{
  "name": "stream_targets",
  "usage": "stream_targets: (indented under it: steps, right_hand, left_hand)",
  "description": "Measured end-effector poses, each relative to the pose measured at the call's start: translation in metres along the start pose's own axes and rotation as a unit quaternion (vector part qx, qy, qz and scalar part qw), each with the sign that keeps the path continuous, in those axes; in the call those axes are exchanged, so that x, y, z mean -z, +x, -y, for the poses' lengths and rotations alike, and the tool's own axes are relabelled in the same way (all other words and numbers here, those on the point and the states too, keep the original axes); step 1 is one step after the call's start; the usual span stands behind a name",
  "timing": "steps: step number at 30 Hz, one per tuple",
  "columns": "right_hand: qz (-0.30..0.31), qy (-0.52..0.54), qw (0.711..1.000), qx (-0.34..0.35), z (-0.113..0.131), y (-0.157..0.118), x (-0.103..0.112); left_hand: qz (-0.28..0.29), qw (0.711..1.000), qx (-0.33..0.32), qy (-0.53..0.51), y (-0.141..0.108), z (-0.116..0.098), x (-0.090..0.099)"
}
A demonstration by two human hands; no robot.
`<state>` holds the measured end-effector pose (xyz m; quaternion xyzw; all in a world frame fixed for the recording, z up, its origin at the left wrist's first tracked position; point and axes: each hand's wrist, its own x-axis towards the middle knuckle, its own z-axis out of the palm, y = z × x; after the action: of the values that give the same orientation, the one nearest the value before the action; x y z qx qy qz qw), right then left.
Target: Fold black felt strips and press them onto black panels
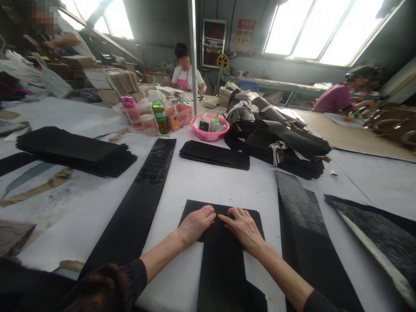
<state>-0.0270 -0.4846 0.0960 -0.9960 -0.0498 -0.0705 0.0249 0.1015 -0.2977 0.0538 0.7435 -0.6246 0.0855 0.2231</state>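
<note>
A long black strip point(222, 273) runs from the near table edge up onto a wider black piece point(191, 210) lying crosswise. Near the strip's far end, my left hand point(198, 221) presses down with its fingers bent together; whatever may lie between them is hidden. Just right of it, my right hand point(242, 225) rests on the same strip, index finger stretched towards the left fingertips and the other fingers somewhat curled. The two hands are nearly touching.
Long black strips lie left point(130, 216) and right point(302, 234). Black stacks point(214, 154) point(74, 149) sit beyond. A pink basin point(209, 134), a green bottle point(160, 117) and a dark material heap point(279, 134) stand farther back. Three people work around the tables.
</note>
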Motion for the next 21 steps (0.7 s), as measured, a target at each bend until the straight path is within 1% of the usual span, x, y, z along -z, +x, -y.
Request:
stream_targets:
  steps: [4, 7, 11, 16, 21]
  right_hand:
    - [0.03, 0.006, 0.999, 0.01, -0.003, 0.004, 0.003]
    - [0.047, -0.009, 0.999, 0.025, -0.004, 0.009, 0.008]
    - [0.05, -0.032, 0.998, 0.038, -0.001, 0.011, 0.012]
    - [0.05, -0.032, 0.997, 0.042, 0.0, 0.009, 0.011]
    - [0.053, -0.044, 0.996, 0.048, 0.0, 0.009, 0.011]
  left_hand:
    - [0.009, 1.0, 0.003, -0.011, -0.002, 0.001, -0.002]
    - [0.01, 1.0, -0.001, -0.016, -0.002, 0.002, -0.001]
    - [0.012, 1.0, -0.009, -0.026, -0.002, 0.005, 0.001]
    - [0.012, 0.999, -0.015, -0.037, -0.004, 0.013, 0.004]
    - [0.007, 0.999, -0.031, -0.03, -0.005, 0.012, 0.007]
